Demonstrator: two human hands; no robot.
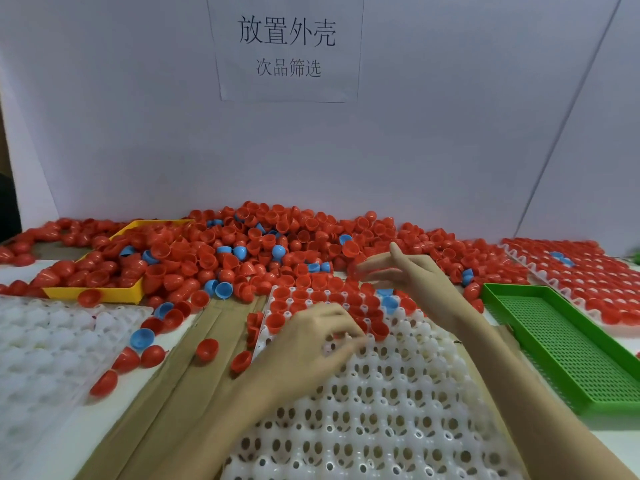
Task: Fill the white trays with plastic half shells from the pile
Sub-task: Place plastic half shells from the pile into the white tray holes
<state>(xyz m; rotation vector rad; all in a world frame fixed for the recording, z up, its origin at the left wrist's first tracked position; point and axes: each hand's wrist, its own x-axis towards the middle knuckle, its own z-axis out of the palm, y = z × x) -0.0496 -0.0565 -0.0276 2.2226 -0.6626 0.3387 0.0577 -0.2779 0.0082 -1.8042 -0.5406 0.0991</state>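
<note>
Now hovering left hand point(311, 336) over white tray point(381, 410), fingers curled, possibly pinching a red shell, blurred. Reaching right hand point(412, 271), fingers spread wide, toward pile point(263, 244) along the table's far edge.

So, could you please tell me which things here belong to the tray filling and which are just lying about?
Job:
- pile of half shells
- middle white tray
- left white tray
- filled tray
- left hand
- right hand

Lying about:
- green basket
- yellow tray
- paper sign

Even, soft light — blurred, warped edges.
</note>
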